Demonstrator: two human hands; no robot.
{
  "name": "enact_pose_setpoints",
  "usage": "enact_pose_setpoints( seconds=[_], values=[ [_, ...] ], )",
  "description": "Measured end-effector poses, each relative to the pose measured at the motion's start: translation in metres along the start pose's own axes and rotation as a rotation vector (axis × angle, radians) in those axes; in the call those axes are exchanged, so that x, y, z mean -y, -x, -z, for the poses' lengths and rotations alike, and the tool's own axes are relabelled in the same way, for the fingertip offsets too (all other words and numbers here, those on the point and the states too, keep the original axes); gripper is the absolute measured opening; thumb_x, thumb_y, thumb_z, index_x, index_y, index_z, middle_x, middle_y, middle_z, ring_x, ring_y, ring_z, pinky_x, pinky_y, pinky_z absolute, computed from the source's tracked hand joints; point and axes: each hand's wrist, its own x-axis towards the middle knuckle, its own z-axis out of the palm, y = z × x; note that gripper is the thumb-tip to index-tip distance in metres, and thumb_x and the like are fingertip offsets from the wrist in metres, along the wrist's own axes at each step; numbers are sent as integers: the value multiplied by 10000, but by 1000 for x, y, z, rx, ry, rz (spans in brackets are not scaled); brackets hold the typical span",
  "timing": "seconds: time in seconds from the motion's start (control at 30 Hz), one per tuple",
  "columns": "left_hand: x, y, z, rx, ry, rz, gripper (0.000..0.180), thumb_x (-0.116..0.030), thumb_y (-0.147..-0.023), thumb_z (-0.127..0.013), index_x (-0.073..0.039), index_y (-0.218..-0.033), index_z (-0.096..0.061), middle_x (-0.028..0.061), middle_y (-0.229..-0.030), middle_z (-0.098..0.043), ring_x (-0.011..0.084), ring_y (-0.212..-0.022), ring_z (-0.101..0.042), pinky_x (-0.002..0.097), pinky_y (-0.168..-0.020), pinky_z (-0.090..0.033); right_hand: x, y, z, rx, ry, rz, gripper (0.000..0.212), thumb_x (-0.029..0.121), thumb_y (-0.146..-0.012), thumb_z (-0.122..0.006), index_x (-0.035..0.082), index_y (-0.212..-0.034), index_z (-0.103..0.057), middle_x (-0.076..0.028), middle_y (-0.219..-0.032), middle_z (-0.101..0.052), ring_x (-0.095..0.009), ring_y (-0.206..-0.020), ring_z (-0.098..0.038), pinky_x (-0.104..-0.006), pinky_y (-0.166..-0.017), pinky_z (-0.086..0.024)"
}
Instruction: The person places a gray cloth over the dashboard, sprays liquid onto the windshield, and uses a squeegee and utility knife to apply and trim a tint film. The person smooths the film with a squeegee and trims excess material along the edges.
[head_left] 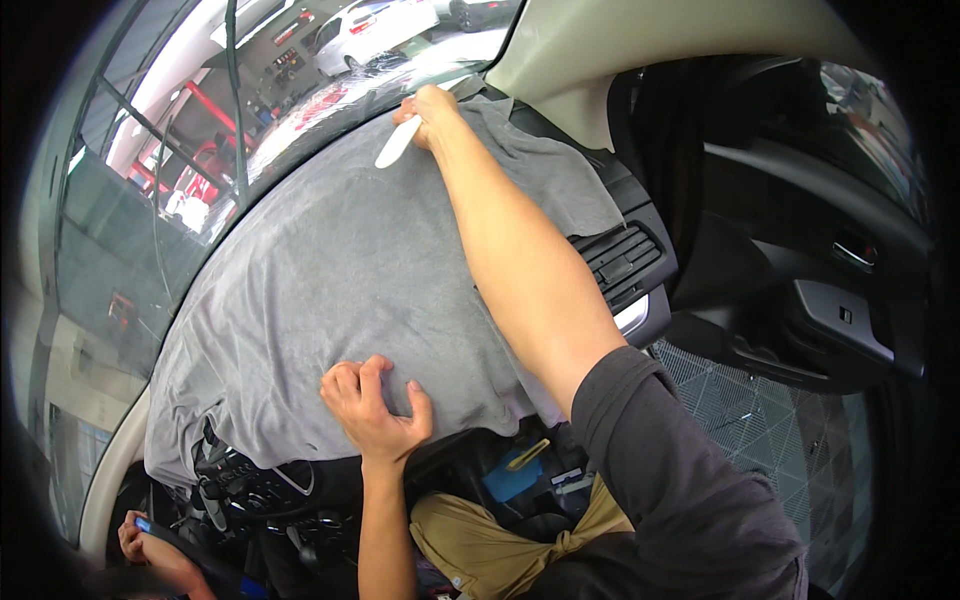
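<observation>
A grey cloth (290, 260) lies draped over the car's dashboard, with folds along its near left edge. At the far right corner, by the base of the windshield, my right hand (430, 110) is closed on a white flat plastic tool (398, 143). The tool's rounded end points down and left over the cloth. Nearer to me, my left hand (376, 405) rests on the cloth's front part. Its fingers are bent and the thumb stands apart, with nothing seen in it.
An air vent (625, 262) shows past the cloth's right edge, near the door (800, 220). The windshield (260, 100) curves along the far side. Another person's hand (150, 550) is at lower left, by the centre controls (265, 490). A blue sheet (512, 478) lies near my knees.
</observation>
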Motion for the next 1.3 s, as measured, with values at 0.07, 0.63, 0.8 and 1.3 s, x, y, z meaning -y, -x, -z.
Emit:
enact_pose_setpoints(
  seconds=[0.07, 0.63, 0.8, 1.3],
  values=[
    [-2, -5, -1, -15, 13, -25, 315, -205, -592, -632, -68, -865, -556, 99, -837, -451, 289, -869, -443, 397, -798, -347, 5, -19, 13, 37, -87, -131, 140, 20, -895, -239, 34, -782, -322, -22, -580, -314, -81, -398, -291, -243, -345, -290],
    [0, -2, -1, -98, 149, -18, 255, -168, -612, -644, -85, -843, -574, 91, -843, -479, 282, -881, -467, 392, -802, -364, 26, 369, 136, 198, 531, -59, 526, 131, -888, -605, -70, -1324, -389, -28, -782, -501, -109, -645, -487, -267, -587, -446],
    [3, -2, 2, -152, 232, -19, 214, -156, -636, -648, -84, -827, -584, 72, -830, -499, 266, -890, -480, 385, -794, -369, 82, 389, 111, 122, 1356, -145, 468, 370, -971, -470, 77, -1335, -434, 56, -712, -388, -47, -569, -367, -200, -525, -362],
    [49, -65, -16, -84, 334, 318, 195, -215, -786, -598, -25, -746, -612, 127, -788, -619, 296, -798, -578, 403, -750, -446, 76, 320, -58, 177, 1996, 734, 413, 279, -961, -529, 103, -1335, -520, 95, -772, -510, -11, -541, -289, -181, -466, -246]
  ],
)
